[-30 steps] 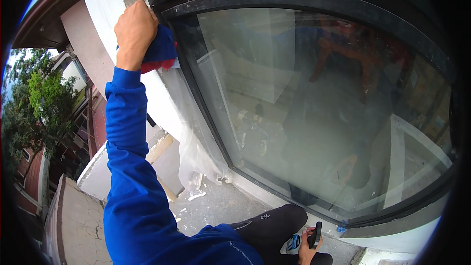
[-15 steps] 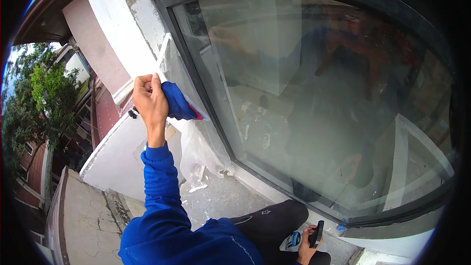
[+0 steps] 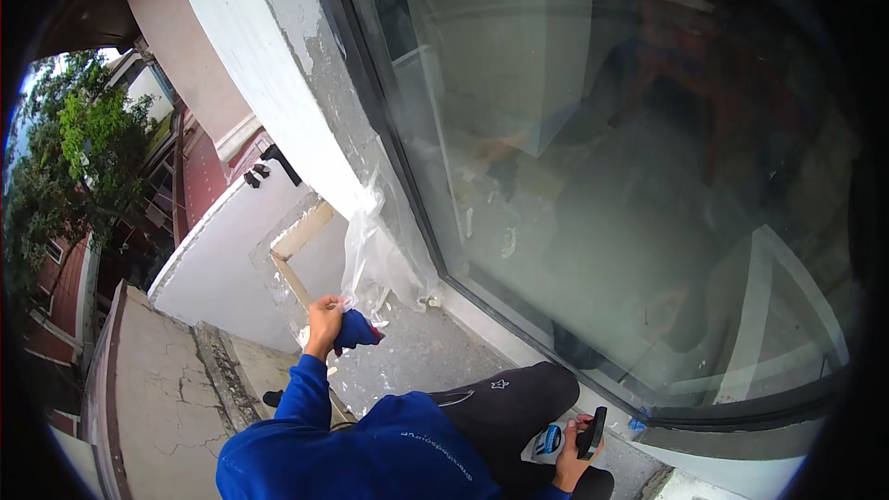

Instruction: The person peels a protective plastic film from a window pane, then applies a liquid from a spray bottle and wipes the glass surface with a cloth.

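My left hand (image 3: pixel 323 325) is closed on a bunched blue cloth (image 3: pixel 356 330) with red at its edge, held low above the grey ledge floor. A translucent plastic sheet (image 3: pixel 375 250) hangs gathered just beyond that hand, beside the window frame. Down at the lower right, my right hand (image 3: pixel 570 468) grips a spray bottle (image 3: pixel 546 443) with a black trigger head and a clear body with a blue label. The bottle is close to my bent knee, near the bottom of the large dark-framed window (image 3: pixel 630 222). Its glass reflects my arm and body.
White wall (image 3: pixel 269 83) with chipped grey edging runs along the window's left side. A curved low wall (image 3: pixel 227 250) bounds the ledge, with a black object (image 3: pixel 280 165) on it. Cracked concrete (image 3: pixel 176 398) lies at the lower left; trees (image 3: pixel 83 139) and buildings stand beyond.
My left hand has come down with the cloth from beside the window frame to near the floor. The plastic sheet hangs more bunched. My right hand still grips the bottle.
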`<state>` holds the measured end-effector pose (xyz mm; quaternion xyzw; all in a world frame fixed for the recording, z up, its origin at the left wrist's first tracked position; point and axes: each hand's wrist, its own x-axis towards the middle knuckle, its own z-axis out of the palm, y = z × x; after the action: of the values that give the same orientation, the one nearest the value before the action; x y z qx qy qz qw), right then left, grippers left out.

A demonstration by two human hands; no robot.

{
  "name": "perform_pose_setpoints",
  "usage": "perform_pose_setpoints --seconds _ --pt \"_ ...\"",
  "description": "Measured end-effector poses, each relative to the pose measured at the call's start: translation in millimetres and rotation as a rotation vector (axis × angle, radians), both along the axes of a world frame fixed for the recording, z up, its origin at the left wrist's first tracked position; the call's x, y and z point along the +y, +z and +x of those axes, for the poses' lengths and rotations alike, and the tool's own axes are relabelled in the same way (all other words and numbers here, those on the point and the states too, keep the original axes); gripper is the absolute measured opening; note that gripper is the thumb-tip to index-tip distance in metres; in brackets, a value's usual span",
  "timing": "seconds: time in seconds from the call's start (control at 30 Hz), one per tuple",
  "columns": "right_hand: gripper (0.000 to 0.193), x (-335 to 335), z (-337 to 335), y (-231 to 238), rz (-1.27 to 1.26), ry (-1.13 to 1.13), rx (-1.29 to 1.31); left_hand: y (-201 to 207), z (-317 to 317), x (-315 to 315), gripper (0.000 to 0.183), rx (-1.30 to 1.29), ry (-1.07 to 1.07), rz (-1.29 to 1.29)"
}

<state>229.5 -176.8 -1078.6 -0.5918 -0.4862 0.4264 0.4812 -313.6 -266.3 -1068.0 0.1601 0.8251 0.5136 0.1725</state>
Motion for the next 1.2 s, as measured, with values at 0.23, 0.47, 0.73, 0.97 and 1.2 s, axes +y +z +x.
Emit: perform_pose_setpoints --seconds 0.23,0.47,0.73,0.97,1.2 --pt "0.02 -5.3 2.2 4.7 0.031 -0.026 0.0 70.5 -66.1 4.5 0.049 0.125 -0.426 -0.726" --pt "0.02 -7.2 7.6 6.1 0.029 -0.044 -0.01 72.6 -117.9 -75.1 0.027 -0.682 -0.072 0.104" --pt "0.019 -4.2 1.8 3.0 0.048 -0.015 -0.004 27.9 -72.6 -74.6 0.046 -0.704 -0.192 -0.259" --pt "0.02 -4.8 -15.5 83.0 0.257 0.157 -0.179 44.0 103.7 75.4 0.096 -1.213 -0.716 -0.239" --pt "0.024 21.4 -60.9 173.3 0.326 0.237 -0.036 66.3 165.4 97.3 0.054 -1.183 -0.954 -0.118"
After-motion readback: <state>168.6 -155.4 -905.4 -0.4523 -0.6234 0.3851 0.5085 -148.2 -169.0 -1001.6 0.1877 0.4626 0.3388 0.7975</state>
